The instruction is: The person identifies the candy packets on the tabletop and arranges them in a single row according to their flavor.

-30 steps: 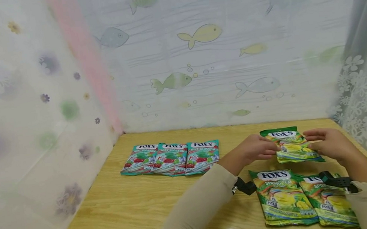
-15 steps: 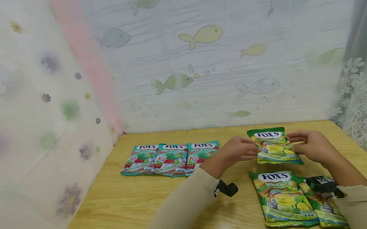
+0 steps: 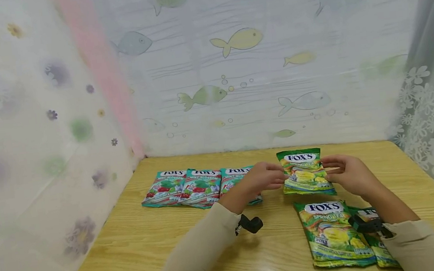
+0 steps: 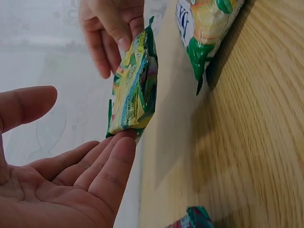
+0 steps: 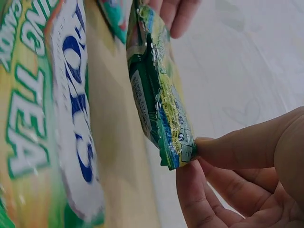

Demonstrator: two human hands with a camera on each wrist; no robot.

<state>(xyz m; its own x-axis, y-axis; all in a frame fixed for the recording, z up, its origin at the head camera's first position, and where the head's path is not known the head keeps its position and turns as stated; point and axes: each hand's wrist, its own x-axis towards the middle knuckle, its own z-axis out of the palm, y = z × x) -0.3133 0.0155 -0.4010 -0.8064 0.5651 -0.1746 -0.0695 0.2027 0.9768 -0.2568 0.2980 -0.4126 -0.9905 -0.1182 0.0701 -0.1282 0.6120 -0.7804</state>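
Observation:
A green and yellow Fox's Spring Tea candy bag [image 3: 303,174] is held just above the far part of the table. My right hand [image 3: 348,175] pinches its right edge between thumb and fingers, as the right wrist view shows on the bag's corner [image 5: 183,147]. At the bag's left edge is my left hand [image 3: 256,180]. In the left wrist view its fingers lie nearly straight against the bag's lower edge, and the thumb [image 4: 33,107] stands apart from it. Nearer to me lie a Spring Tea bag [image 3: 334,236] and another, partly hidden by my right forearm [image 3: 381,255].
Three teal Fox's Mint Blossom bags lie in an overlapping row at the back left: a left one [image 3: 164,189], a middle one [image 3: 200,188] and a right one [image 3: 232,180] partly behind my left hand. Patterned curtains [image 3: 253,104] border the wooden table [image 3: 154,259].
Both hands have moved to the left, carrying the Spring Tea bag with them toward the Mint Blossom row. The other bags lie where they were.

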